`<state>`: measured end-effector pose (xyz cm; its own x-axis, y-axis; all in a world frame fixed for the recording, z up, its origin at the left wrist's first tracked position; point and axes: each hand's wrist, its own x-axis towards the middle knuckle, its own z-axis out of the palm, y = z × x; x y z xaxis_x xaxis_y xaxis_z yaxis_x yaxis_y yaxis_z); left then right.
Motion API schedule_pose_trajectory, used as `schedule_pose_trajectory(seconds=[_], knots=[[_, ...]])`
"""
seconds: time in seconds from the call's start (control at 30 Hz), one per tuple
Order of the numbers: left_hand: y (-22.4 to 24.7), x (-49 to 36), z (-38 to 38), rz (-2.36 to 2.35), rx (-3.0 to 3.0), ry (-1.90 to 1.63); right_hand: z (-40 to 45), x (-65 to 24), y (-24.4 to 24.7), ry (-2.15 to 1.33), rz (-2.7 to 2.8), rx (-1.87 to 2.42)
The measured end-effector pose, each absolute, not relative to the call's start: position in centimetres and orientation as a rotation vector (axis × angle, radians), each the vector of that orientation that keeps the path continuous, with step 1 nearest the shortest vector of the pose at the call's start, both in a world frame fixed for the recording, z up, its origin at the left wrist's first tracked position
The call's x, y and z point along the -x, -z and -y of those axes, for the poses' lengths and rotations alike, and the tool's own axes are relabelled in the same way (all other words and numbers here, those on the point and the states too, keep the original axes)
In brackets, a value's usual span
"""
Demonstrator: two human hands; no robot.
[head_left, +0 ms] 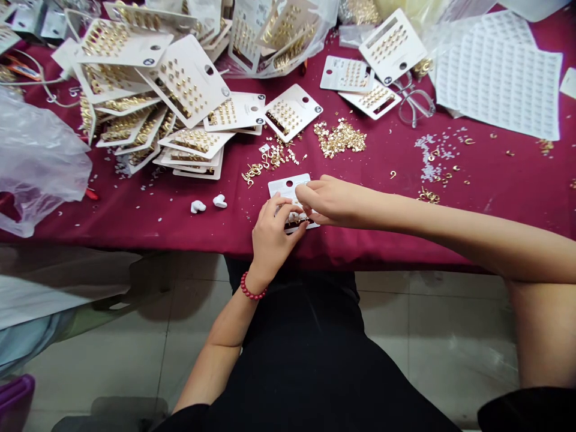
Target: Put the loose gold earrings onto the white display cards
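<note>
A white earring card (278, 186) with a round hole lies on the cloth close to the table's front edge. My left hand (272, 231) grips the card's left and lower side, fingers curved over it and thumb at the bottom edge. Over the card's right half, my right hand (324, 201) is closed in a pinch. Whatever its fingertips hold is hidden. Between the hands, small gold pieces show on the card's dark lower strip. Just behind the card lie a pile of gold earring pieces (339, 139) and some gold hooks (252, 173).
Stacked filled earring cards (184, 81) crowd the back left. Clear glasses (416, 105) rest near a printed sticker sheet (499, 78) at the back right. White earbuds (198, 207) sit left of my hands, beyond them a plastic bag (40, 156). Loose tiny pieces (434, 153) are scattered rightward.
</note>
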<state>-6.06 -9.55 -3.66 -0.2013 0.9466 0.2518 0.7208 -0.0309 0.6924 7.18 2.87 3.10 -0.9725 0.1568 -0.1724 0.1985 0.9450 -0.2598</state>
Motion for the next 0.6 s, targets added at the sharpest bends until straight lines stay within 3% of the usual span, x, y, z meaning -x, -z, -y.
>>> schedule_pose_trajectory(seconds=[0.6], knots=[[3.7, 6.2, 9.5, -1.986, -1.792, -1.027, -2.9, -6.1, -3.7, 0.261, -2.886, -0.147]])
